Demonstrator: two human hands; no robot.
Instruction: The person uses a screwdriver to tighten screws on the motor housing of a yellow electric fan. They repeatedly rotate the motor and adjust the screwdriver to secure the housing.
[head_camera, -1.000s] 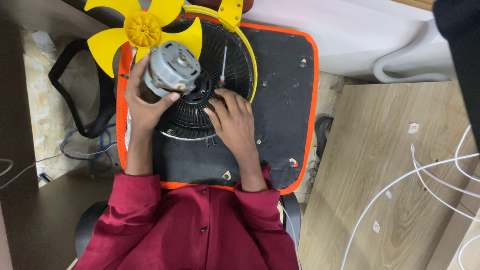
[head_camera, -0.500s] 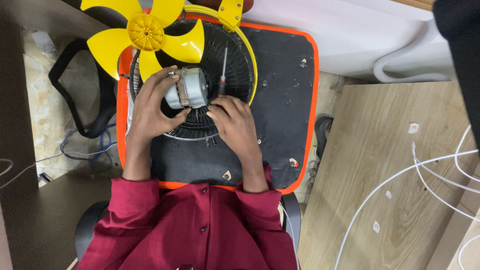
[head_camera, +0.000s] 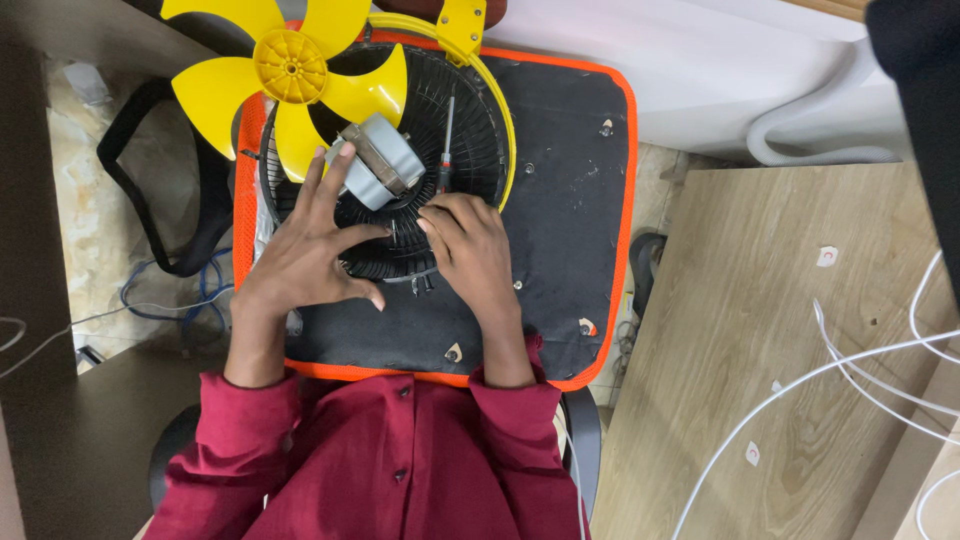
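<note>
A black round fan grille with a yellow rim lies on a black board with an orange edge across my lap. A grey motor lies tilted on the grille's middle. My left hand is spread flat, its fingertips touching the motor's near side. My right hand rests on the grille with bent fingers, just below a screwdriver with a black and red handle that lies on the grille. A yellow fan blade lies at the grille's upper left, partly over it.
Small screws lie on the board. A black strap and blue cables are on the floor to the left. A wooden table with white cables stands to the right. A white hose lies behind it.
My left hand lowered the motor from upright in its grip onto the grille's middle, let go, and now lies spread against it. My right hand stayed on the grille.
</note>
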